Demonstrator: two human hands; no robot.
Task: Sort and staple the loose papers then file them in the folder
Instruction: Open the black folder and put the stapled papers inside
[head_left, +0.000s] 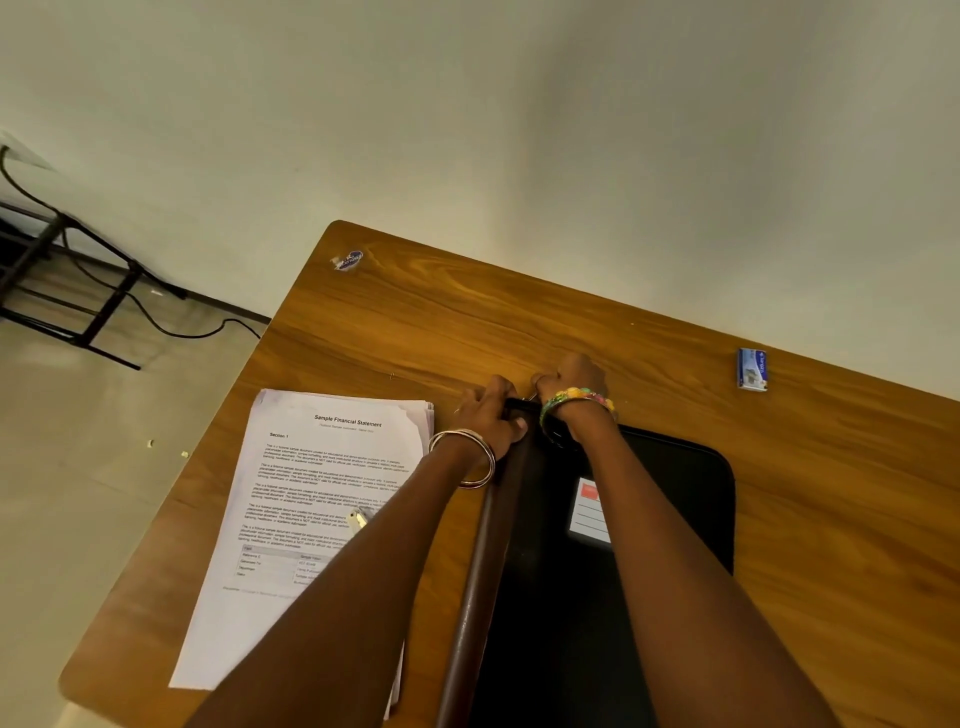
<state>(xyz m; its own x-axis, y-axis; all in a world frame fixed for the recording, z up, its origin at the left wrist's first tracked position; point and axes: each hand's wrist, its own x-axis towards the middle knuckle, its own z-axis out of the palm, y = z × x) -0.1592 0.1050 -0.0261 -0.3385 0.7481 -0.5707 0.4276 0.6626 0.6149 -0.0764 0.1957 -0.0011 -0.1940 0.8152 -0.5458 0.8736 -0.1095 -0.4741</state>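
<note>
Spanning most of the view, the wooden desk (597, 322) carries everything, and the black zip folder (670, 499) lies on it in front of the person, its brown spine (493, 561) running toward the camera. It looks stiff-boarded yet padded, moderately heavy for a file, and probably slick on the varnished top, so it should be steadied at a corner or along the spine rather than pushed flat. Just left of it, touching or nearly so, sits the stack of loose papers (311, 493) headed "Sample Financial Statement": light, floppy, apt to fan out, best taken by squaring both long edges and lifting from beneath (a small metallic object resting on it cannot be identified). The left hand (491, 410) curls round the folder's far corner, thumb on top, gripping it. The right hand (571, 376) has its fingers pinched together at what seems the zip pull by that same corner, though the pull itself is barely visible. Well apart at the right lies a small blue box (751, 369), possibly staples, light and rigid.
</note>
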